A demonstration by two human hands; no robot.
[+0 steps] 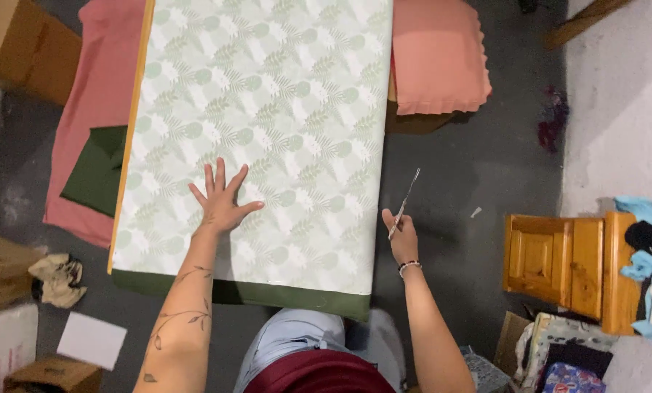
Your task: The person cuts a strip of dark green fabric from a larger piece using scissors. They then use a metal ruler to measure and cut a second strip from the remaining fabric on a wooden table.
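Left hand (220,200) spread flat on leaf-print fabric (268,109), frame centre; right hand (403,236) gripping scissors (406,200) at right edge. Cutting step, apparently; blades need aligning.

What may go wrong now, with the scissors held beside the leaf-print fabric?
1. The scissors in the right hand point outward beyond the table edge, so the tip might catch something.
2. Only the left hand presses the leaf-print fabric flat; it may shift or wrinkle.
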